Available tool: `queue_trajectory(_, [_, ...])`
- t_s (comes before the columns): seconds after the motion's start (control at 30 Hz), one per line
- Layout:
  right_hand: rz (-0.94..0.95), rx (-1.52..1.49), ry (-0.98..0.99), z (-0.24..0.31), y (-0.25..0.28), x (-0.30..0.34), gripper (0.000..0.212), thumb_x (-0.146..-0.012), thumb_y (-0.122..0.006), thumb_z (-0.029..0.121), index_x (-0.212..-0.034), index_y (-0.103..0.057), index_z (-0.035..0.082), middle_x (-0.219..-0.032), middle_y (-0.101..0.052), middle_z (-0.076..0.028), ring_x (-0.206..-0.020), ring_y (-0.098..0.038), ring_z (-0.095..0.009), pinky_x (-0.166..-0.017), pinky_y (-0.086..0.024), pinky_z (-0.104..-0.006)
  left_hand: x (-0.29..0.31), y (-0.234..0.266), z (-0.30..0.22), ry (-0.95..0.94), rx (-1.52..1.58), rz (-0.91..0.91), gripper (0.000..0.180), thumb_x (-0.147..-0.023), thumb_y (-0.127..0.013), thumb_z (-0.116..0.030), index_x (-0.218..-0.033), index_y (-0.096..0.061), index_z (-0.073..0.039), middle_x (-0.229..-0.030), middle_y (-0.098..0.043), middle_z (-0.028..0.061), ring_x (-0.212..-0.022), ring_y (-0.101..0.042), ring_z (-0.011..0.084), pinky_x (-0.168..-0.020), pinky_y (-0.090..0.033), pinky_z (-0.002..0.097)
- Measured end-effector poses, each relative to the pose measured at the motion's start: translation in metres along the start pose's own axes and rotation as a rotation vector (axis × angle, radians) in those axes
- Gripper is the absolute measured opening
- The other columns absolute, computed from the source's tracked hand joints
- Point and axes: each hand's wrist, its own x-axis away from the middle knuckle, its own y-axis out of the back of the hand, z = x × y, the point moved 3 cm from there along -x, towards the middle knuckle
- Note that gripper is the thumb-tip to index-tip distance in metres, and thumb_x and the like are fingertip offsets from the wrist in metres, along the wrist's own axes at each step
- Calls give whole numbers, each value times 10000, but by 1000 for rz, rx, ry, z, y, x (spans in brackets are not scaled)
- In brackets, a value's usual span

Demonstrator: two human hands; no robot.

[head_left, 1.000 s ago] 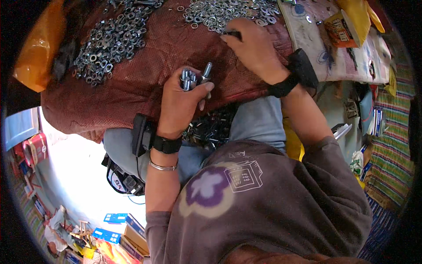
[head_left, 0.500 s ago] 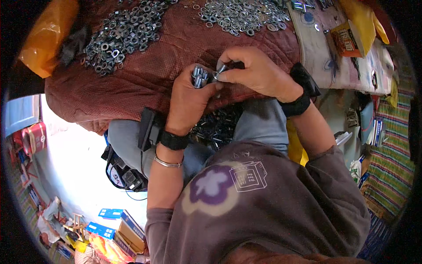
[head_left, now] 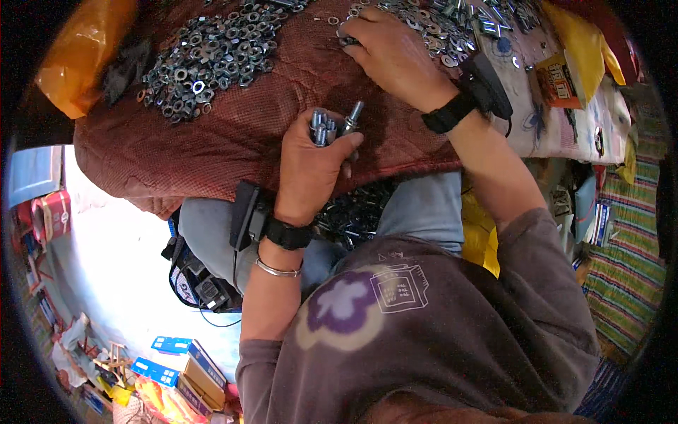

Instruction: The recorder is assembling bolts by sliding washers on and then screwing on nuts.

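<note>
My left hand (head_left: 308, 166) is closed round several silver bolts (head_left: 321, 128), whose ends stick up out of the fist. Between its thumb and forefinger a single bolt (head_left: 357, 113) stands tilted, with a ring-shaped piece near its lower part. My right hand (head_left: 395, 56) reaches over the far side of the cloth, at the left edge of a pile of flat washers (head_left: 448, 39). Its thumb and bent forefinger are apart, with small metal rings showing between them. To the left lies a heap of hex nuts (head_left: 212, 56).
A dark red quilted cloth (head_left: 233, 141) covers the work surface. More bolts (head_left: 494, 18), a printed carton (head_left: 558, 78) and yellow plastic lie at the far right. An orange bag (head_left: 81, 56) hangs at the left edge. Dark metal pieces (head_left: 357, 212) are gathered between my knees.
My right hand has let go of the single bolt and moved away to the washer pile. The bolt now stands in my left thumb and forefinger; the other bolts stay in that fist.
</note>
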Motion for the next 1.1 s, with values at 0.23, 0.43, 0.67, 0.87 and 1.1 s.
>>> queue_trajectory(0.23, [86, -252, -36, 0, 20, 2, 191, -769, -617, 169, -891, -586, 26, -848, -582, -109, -783, -562, -227, -685, -457, -340, 1, 3, -4, -32, -112, -28, 177, -736, -661, -19, -815, -503, -18, -627, -542, 19, -469, -495, 81, -422, -394, 218])
queue_trajectory(0.43, [391, -954, -266, 17, 31, 42, 183, -753, -662, 144, -854, -589, 10, -739, -598, -20, -704, -543, -105, -651, -445, -257, 1, 2, -4, -104, -194, -43, 186, -704, -687, -31, -755, -508, -25, -613, -500, -6, -499, -447, 56, -450, -383, 223])
queue_trajectory(0.67, [460, -859, -248, 22, 32, 51, 164, -789, -615, 62, -929, -548, 9, -826, -542, 1, -779, -504, -72, -688, -423, -217, -1, 7, 6, -227, -402, -4, 225, -683, -726, -63, -810, -541, -45, -671, -517, -28, -613, -428, 64, -570, -398, 231])
queue_trajectory(0.87, [418, -958, -253, 28, 37, 55, 151, -810, -588, 79, -931, -552, -3, -791, -526, -12, -730, -497, -84, -652, -415, -234, 5, 2, -3, -253, -445, -24, 238, -665, -730, -46, -810, -541, -38, -699, -526, -13, -639, -440, 78, -602, -407, 243])
queue_trajectory(1.1, [412, -479, -162, 37, 43, 52, 250, -792, -618, 244, -869, -600, 8, -739, -605, -133, -674, -587, -213, -612, -451, -310, 2, 3, 1, -304, -407, -2, 211, -657, -710, -10, -780, -539, -16, -634, -503, 3, -589, -422, 77, -550, -400, 249])
